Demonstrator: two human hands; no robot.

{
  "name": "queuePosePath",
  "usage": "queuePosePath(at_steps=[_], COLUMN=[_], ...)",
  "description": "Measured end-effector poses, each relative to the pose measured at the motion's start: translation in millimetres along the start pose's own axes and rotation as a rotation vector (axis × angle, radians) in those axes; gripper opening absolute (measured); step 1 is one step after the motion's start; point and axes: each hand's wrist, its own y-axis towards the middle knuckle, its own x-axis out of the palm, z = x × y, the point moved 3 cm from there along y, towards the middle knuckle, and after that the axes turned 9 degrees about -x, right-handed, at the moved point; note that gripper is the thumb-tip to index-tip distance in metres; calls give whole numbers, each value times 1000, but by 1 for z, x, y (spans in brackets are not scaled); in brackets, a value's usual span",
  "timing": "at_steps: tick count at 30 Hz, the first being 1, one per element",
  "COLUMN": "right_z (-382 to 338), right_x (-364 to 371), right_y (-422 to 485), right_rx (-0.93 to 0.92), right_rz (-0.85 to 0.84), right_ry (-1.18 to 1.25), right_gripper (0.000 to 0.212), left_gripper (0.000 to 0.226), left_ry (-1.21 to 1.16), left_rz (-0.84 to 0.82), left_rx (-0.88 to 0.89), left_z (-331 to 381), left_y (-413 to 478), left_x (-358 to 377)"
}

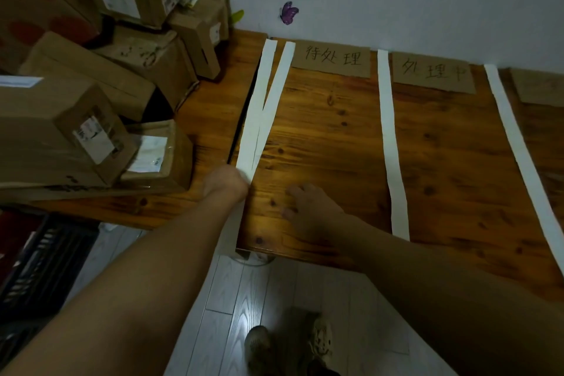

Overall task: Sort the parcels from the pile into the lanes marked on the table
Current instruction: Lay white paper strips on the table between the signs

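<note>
Left hand [224, 185] pinches near end of white strip [261, 107]; right hand [308, 207] flat, open on table [335, 137]. Parcels [91, 94] piled far left: stiff cardboard, probably light; grip opposite sides.

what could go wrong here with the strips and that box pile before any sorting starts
1. The left hand is pinching the near end of the two leftmost white strips, which cross into a V. A tug could skew that lane edge further.
2. The parcel pile is stacked unevenly with tilted boxes, so pulling a low one may topple others.
3. The right hand rests open in the first lane.
</note>
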Motion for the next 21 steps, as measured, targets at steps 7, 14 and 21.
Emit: queuePosePath(at_steps=[7, 14, 21], right_z=[2, -6, -52], right_x=[-8, -14, -29], right_y=[-9, 0, 7], right_rx=[-10, -17, -16], right_rz=[17, 38, 147], right_ry=[27, 55, 620], right_gripper=[59, 62, 40], left_gripper=[25, 29, 32], left_ry=[-57, -415, -790], left_rz=[-54, -148, -285], left_rx=[-75, -154, -203], left_z=[-1, -8, -6], left_y=[1, 1, -17], left_x=[-9, -29, -56])
